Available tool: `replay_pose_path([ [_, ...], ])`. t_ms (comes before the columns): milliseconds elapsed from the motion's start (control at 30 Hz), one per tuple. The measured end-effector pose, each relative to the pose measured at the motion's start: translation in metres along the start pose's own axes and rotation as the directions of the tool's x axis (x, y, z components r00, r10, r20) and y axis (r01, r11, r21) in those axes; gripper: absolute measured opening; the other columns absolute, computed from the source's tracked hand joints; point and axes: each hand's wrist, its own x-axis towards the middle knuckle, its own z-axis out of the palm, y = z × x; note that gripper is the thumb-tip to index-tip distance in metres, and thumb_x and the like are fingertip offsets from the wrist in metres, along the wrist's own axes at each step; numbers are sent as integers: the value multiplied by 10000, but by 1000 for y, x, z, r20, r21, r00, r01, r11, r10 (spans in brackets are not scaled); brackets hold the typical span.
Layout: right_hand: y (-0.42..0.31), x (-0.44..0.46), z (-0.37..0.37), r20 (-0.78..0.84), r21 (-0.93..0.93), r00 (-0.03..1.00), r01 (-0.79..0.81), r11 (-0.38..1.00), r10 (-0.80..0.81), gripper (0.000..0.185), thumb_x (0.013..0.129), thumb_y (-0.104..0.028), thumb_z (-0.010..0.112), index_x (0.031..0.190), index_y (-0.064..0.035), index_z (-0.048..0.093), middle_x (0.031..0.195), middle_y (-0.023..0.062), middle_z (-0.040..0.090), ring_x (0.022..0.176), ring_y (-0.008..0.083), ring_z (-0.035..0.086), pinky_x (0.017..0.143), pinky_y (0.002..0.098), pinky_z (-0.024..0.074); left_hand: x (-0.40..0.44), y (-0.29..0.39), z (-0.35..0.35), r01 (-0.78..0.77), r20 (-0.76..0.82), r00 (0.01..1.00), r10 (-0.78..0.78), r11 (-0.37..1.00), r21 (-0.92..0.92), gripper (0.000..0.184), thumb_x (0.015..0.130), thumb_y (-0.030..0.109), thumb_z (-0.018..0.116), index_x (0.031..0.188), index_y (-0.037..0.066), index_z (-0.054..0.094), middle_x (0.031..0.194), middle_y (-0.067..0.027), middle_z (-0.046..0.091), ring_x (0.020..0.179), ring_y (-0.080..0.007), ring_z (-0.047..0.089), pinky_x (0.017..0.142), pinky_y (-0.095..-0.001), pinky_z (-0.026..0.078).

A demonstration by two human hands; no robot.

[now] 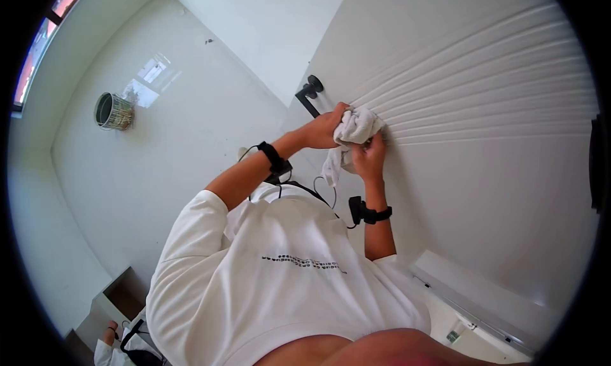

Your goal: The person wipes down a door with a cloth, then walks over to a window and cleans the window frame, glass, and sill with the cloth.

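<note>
One white cloth (pixel 358 125) is gripped by the left hand (pixel 323 130) and right hand (pixel 370 160), visible fingers curled against it, near one black lever handle (pixel 307 102) on one grooved door (pixel 484 79). The cloth is bunched and creased, one end hanging.

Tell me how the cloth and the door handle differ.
The cloth is white, while the door handle is black. The cloth is soft and bunched in folds; the handle has a straight, smooth lever. The cloth is held in the left hand and right hand, whereas the handle is mounted on the door. Both are close to the left hand.
</note>
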Motion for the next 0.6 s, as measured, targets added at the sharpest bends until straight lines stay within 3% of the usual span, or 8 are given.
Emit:
replay_pose_path([
  [33,-10,6,-4,29,62,999,15,998,-17,523,846,-127,746,1310,11,548,1235,139,655,1108,216,646,956,359,499,0,17,0,-96,-149,985,89,995,-42,715,828,280,771,1349,40,346,1120,-248,632,1080,-456,625,900,-455,504],
  [100,-38,28,-10,-11,-45,987,159,986,-159,586,825,-150,787,1329,16,538,1270,134,639,1155,223,627,1000,371,481,10,34,-5,-149,-312,945,101,980,-134,677,825,239,786,1341,60,386,1226,-226,576,1116,-383,613,914,-432,507],
  [167,-71,50,-14,-85,-81,929,355,932,-361,609,805,-188,810,1324,7,559,1235,158,666,1150,291,646,1009,405,481,22,85,-30,-276,-420,869,260,961,23,662,823,203,801,1341,67,411,1251,-195,544,1128,-372,593,895,-422,519],
  [267,-132,71,-2,-373,111,818,507,855,-437,600,788,-245,828,1281,16,608,1248,180,664,1142,328,655,1009,432,486,56,147,-60,-615,-544,526,654,734,288,608,777,168,828,1292,111,510,1226,-140,534,1145,-359,552,911,-442,488],
  [367,-151,83,-7,-420,-44,759,531,846,-498,587,789,-249,829,1265,21,618,1255,182,660,1139,330,654,1008,434,488,74,169,-82,-485,-473,432,768,640,596,631,714,164,872,1266,129,567,1169,-127,508,1101,-341,527,940,-429,456],
  [467,-149,95,-11,-347,-266,791,432,862,-504,574,789,-253,829,1249,25,628,1262,183,655,1137,332,653,1007,436,490,74,147,-81,-280,-398,732,553,777,564,341,833,196,706,1161,147,627,1057,-96,540,992,-295,529,847,-406,422],
  [567,-140,93,-5,-171,-666,846,278,692,-505,557,793,-232,839,1239,27,628,1250,191,658,1102,329,659,951,425,522,50,145,-92,-92,-308,927,214,926,367,416,886,163,628,1289,134,525,987,-85,603,759,-304,644,634,-404,503],
  [600,-140,97,6,-195,-619,847,285,732,-494,545,797,-210,839,1235,35,625,1248,195,656,1103,332,657,947,422,523,42,144,-98,-14,-259,958,123,922,386,450,887,167,630,1319,149,506,947,-91,628,735,-323,656,584,-405,504],
])
